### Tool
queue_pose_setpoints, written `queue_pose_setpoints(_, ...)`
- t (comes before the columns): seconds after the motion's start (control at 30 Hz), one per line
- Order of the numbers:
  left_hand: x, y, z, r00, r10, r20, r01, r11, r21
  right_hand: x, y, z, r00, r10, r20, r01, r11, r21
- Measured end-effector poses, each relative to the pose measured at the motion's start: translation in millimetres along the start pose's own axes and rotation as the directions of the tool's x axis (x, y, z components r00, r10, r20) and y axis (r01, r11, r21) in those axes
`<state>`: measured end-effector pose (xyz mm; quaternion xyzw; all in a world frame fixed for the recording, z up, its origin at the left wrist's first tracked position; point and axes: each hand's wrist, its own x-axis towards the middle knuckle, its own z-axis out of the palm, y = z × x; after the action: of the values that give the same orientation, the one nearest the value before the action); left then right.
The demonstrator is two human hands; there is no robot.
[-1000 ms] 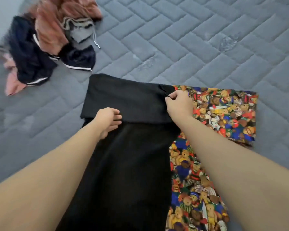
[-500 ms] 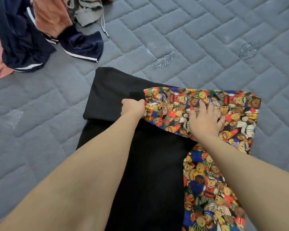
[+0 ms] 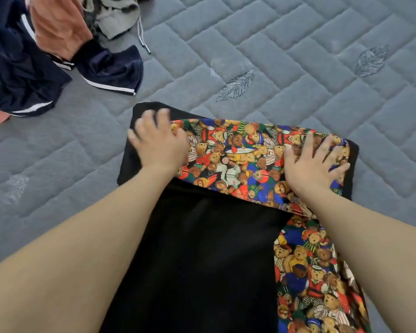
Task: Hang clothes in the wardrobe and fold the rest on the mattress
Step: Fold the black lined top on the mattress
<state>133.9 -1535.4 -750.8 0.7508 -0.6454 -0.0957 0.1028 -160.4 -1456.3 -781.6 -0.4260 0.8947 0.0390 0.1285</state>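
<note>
Spread on the grey quilted mattress [image 3: 298,75]: black garment with teddy-bear print [image 3: 238,159], top folded over. Left hand [image 3: 159,145] and right hand [image 3: 312,164] flat, fingers splayed, pressing the fold, clasping nothing. Far left, heaped clothes [image 3: 58,44], perhaps unfolded.

No readable text, label, brand or number shows on any surface here.

Clothes pile [image 3: 46,44] cut off top-left; left hand [image 3: 159,143] maybe motion-blurred.
</note>
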Motion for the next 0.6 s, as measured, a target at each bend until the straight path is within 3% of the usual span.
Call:
queue_pose_setpoints(0.07,-9,25,23,0.962,0.230,0.144,-0.236,0.972,0.020,9,-4,7,0.998,-0.068,0.011,0.068,0.998,0.002)
queue_pose_setpoints(0.1,-10,28,35,0.940,0.262,0.219,-0.281,0.958,0.060,12,-5,12,0.996,-0.085,0.017,0.085,0.996,0.007)
queue_pose_setpoints(0.17,-11,12,57,0.941,0.200,0.272,-0.240,0.963,0.124,15,-7,25,0.995,-0.102,-0.018,0.102,0.994,0.028)
queue_pose_setpoints(0.37,-15,-14,93,0.975,0.212,0.074,-0.222,0.957,0.188,17,-5,55,0.976,-0.101,-0.191,0.110,0.993,0.035)
queue_pose_setpoints(0.6,-11,-13,96,0.974,0.202,0.103,-0.219,0.954,0.204,21,-7,55,0.976,-0.107,-0.188,0.114,0.993,0.027)
